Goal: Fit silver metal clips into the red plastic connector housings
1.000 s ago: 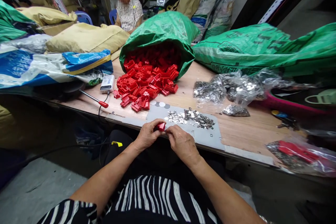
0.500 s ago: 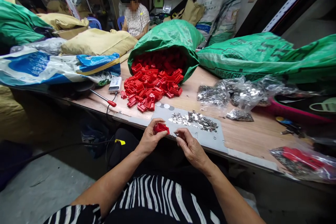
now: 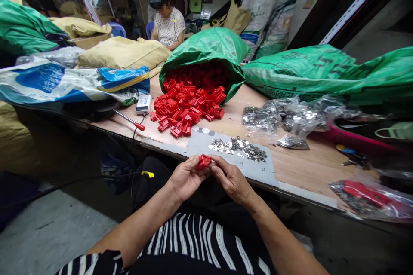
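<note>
My left hand (image 3: 187, 179) is closed around a red plastic part (image 3: 204, 162), a small block-like housing, above the front edge of the table. The thumb and fingers of my right hand (image 3: 230, 178) are pinched together against the right end of that part. Whatever sits between those fingertips is too small to make out. Just beyond my hands, small flat metal pieces (image 3: 222, 146) and a darker heap of metal pieces (image 3: 251, 150) lie on a grey mat (image 3: 263, 167). Behind them, a pile of similar red plastic parts (image 3: 183, 111) spills from a green sack (image 3: 209, 43).
Left of the pile are a white device (image 3: 143, 104) with a cable and a red-tipped metal lever (image 3: 129, 120). Clear bags of metal pieces (image 3: 263, 118) lie to the right, near a pink basket (image 3: 351, 138). A person (image 3: 167, 21) sits across the table.
My right hand has moved left and its pinched fingertips now meet the red plastic part. My left hand has turned the part and opened its palm more upward.
</note>
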Demonstrator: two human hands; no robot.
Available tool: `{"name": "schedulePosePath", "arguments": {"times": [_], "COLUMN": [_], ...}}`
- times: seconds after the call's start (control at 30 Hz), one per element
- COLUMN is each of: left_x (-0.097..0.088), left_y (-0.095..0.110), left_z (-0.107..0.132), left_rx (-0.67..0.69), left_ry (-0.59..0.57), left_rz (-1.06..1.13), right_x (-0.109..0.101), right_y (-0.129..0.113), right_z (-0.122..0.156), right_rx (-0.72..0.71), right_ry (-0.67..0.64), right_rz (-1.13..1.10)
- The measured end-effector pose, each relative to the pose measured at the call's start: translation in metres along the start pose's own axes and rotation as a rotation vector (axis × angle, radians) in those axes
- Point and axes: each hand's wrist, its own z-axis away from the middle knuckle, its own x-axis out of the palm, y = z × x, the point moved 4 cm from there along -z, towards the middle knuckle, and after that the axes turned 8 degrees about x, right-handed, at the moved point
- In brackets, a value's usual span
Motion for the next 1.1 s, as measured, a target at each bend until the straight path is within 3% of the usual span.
{"name": "schedulePosePath", "arguments": {"times": [0.33,0.5,0.67,0.83,0.97,1.1], "left_x": [0.007,0.005,-0.002,-0.027,-0.063,-0.087], "left_y": [-0.007,-0.010,-0.016,-0.020,-0.030,-0.042], "left_z": [0.002,0.002,0.002,0.004,-0.008,-0.028], "left_rx": [0.002,0.065,0.052,0.053,0.036,0.036], "left_ry": [0.043,0.013,-0.017,-0.045,0.068,0.015], "left_rz": [0.073,0.088,0.083,-0.034,-0.400,-0.464], "right_x": [-0.002,0.003,0.006,0.012,0.017,0.027], "right_y": [0.003,0.006,0.011,0.017,0.018,0.012], "right_z": [0.000,-0.001,-0.004,-0.009,-0.023,-0.051], "right_rx": [-0.050,-0.048,-0.014,0.042,0.080,0.009], "right_ry": [0.040,0.126,0.120,-0.003,0.008,0.055], "right_rz": [0.043,0.095,0.020,0.037,0.109,0.209]}}
